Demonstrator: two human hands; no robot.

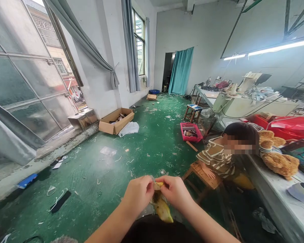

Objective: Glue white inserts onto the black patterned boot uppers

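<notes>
Head view: the left hand (138, 193) and right hand (176, 193) have fingers clamped on 1 banana peel (163, 210), near, over the green floor (147, 135). Right, 1 person (215, 152) rests a hand (209, 173) on a wooden stool (205, 179) beside the tabletop (295, 214) bearing a teddy bear (276, 160).

Pale whitewashed walls (205, 30) enclose a worn, littered green painted floor (152, 135) beneath a pale ceiling (169, 3). Along the floor's left edge stands a large metal-framed glass panel (38, 76), then a tall rectangular window (140, 50) with a long grey cloth curtain (130, 47) beside it. Against the far wall, a teal fabric curtain (181, 71) hangs partly across a dark doorway (167, 69). Long white fluorescent tubes (281, 47) shine above the right side, where pale flat-topped worktables (276, 189) line the floor's right edge, a low blue-and-white-topped stool (194, 107) beside them
</notes>
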